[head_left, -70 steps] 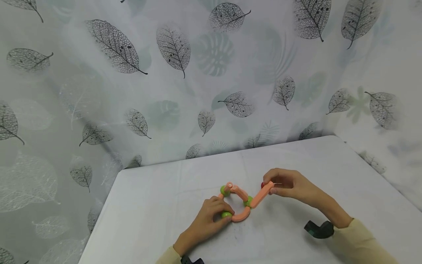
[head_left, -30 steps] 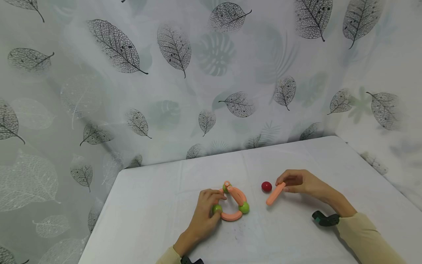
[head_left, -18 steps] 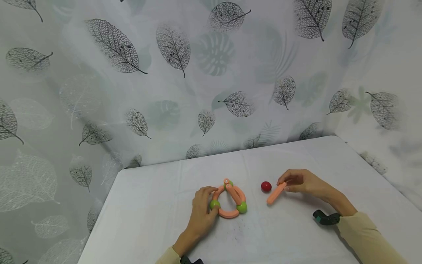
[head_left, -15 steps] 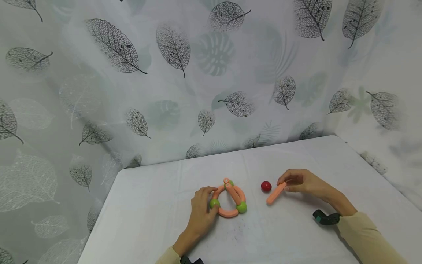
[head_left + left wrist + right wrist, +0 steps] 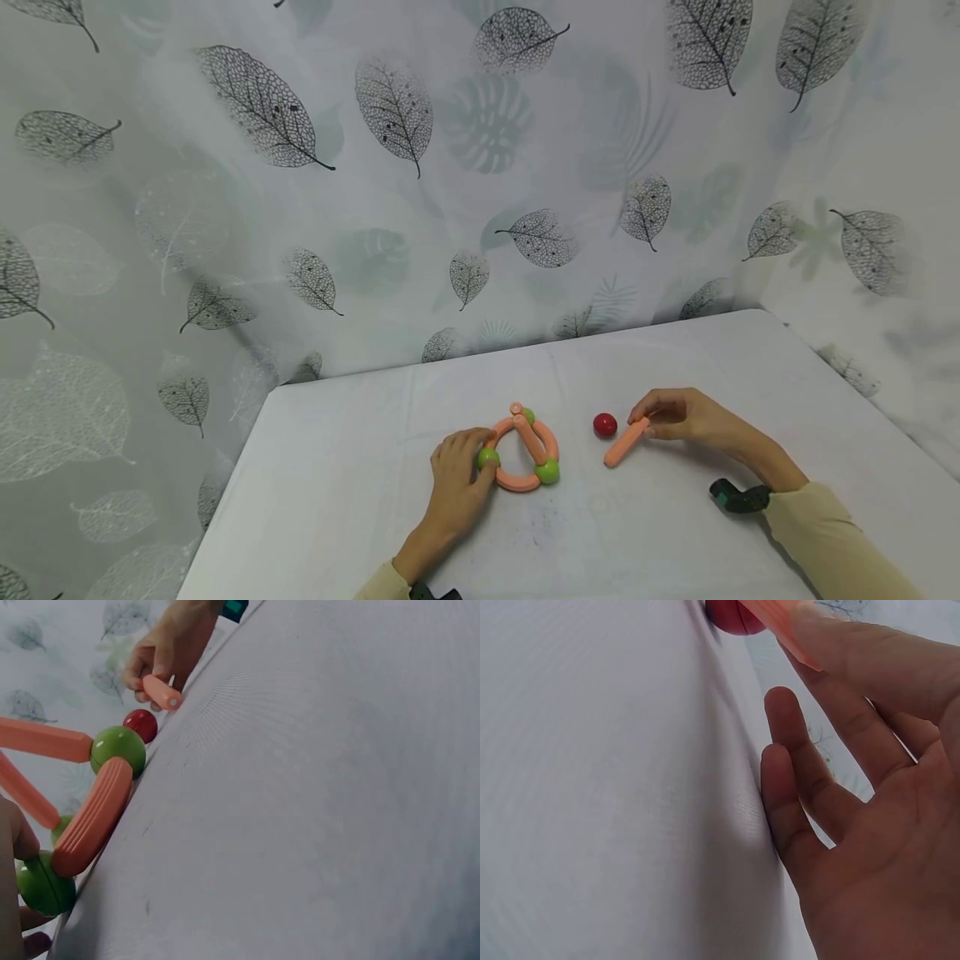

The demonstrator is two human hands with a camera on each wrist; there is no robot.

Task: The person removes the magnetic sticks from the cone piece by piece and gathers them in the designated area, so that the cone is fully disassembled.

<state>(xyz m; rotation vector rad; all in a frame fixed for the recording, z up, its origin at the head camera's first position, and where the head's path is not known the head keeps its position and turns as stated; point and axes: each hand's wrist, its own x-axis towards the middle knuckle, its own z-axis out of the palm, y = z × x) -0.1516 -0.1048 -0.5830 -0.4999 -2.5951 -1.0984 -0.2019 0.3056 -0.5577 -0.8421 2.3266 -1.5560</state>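
Observation:
A ring of curved orange rods (image 5: 518, 483) joined by green balls (image 5: 548, 472) lies on the white table. A straight orange rod (image 5: 531, 440) slants up from it, and a further rod end points upward at the ring's far side. My left hand (image 5: 454, 479) holds the ring at its left green ball (image 5: 46, 885), between thumb and fingers. To the right, my right hand (image 5: 684, 417) pinches one end of a loose straight orange rod (image 5: 627, 442) between thumb and fingertips; its other fingers are spread in the right wrist view. A red ball (image 5: 605, 425) sits just left of that rod.
The white tabletop (image 5: 337, 467) extends around both hands. Behind it and at the sides hangs a leaf-printed curtain (image 5: 420, 208). A dark band-like device (image 5: 738, 497) is worn on the right wrist.
The right hand has drawn its rod right, away from the ring's green ball. The red ball, earlier at the right fingertips, now lies on the table. The left hand has shifted the ring left.

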